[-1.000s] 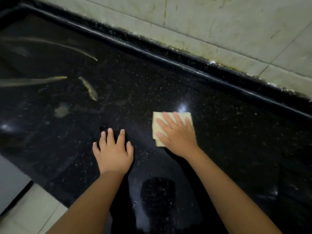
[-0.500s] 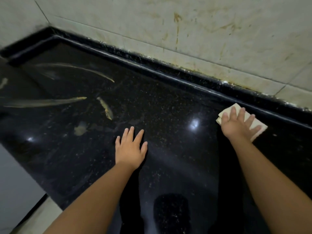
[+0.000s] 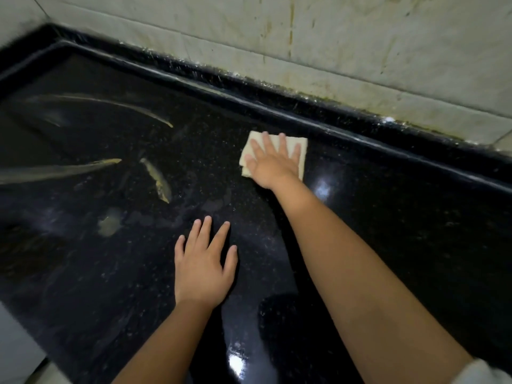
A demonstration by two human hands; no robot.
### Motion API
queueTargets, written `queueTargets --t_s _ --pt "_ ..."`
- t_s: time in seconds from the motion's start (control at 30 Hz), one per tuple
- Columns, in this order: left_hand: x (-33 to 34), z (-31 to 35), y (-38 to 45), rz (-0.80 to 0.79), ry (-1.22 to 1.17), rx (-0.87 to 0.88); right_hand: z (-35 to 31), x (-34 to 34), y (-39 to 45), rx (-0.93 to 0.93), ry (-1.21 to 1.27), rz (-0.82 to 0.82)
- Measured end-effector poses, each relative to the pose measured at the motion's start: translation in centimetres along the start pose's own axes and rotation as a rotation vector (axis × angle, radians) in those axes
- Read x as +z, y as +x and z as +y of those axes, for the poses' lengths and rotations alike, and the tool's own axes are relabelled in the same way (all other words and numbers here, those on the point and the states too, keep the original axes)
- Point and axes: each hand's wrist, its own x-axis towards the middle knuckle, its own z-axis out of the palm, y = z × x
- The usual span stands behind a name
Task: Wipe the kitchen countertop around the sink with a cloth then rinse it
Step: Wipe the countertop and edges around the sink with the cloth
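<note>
A folded pale yellow cloth (image 3: 302,153) lies flat on the black speckled countertop (image 3: 388,231), near the raised back lip. My right hand (image 3: 273,163) presses down on the cloth with spread fingers, covering most of it. My left hand (image 3: 203,270) rests palm down on the bare counter, closer to me and slightly left, fingers apart, holding nothing. The sink is out of view.
Yellowish smears and streaks (image 3: 158,178) mark the counter to the left, with a pale blotch (image 3: 109,225) near them. A raised black lip (image 3: 332,134) runs along the stained tiled wall (image 3: 360,51). The counter's front edge (image 3: 41,336) drops off at lower left.
My right hand has slid the cloth leftwards along the back lip from the far right. Before that it had swept from the middle to the right. My left hand stays planted.
</note>
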Motion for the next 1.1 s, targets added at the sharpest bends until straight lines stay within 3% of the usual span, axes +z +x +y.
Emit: queueTargets --t_s 0.1,0.23,0.4,0.53,0.67,0.73,0.83,0.9,0.97,1.1 --pt "0.2 -0.1 0.0 0.029 -0.016 0.003 -0.1 1.1 -2.9 -0.187 -0.059 -0.034" --pt "0.3 -0.3 0.0 0.031 -0.008 0.013 6.0 2.1 -11.1 -0.281 -0.200 -0.068" --pt "0.3 -0.3 0.0 0.028 -0.003 0.020 15.0 -0.5 -14.4 0.172 -0.169 0.010" --pt "0.3 -0.1 0.1 0.027 0.004 0.012 12.8 -1.6 -9.1 0.332 -0.071 0.051" --pt "0.0 0.1 0.0 0.006 0.013 0.009 6.0 1.0 -8.0 0.084 -0.044 0.003" --pt "-0.3 0.4 -0.1 0.004 0.007 -0.004 4.1 3.4 -11.2 -0.090 -0.085 0.059" --pt "-0.7 0.8 -0.3 -0.019 0.016 -0.011 4.9 6.4 -18.2 -0.267 -0.163 0.168" --pt "-0.8 0.9 -0.4 -0.045 0.042 -0.020 8.0 7.3 -21.5 -0.295 -0.193 0.141" --pt "-1.0 1.0 -0.5 -0.074 0.074 -0.022 12.0 6.6 -23.6 -0.203 -0.265 0.141" --pt "-1.2 1.4 -0.5 -0.106 0.113 -0.022 18.5 2.5 -23.3 0.267 -0.213 0.146"
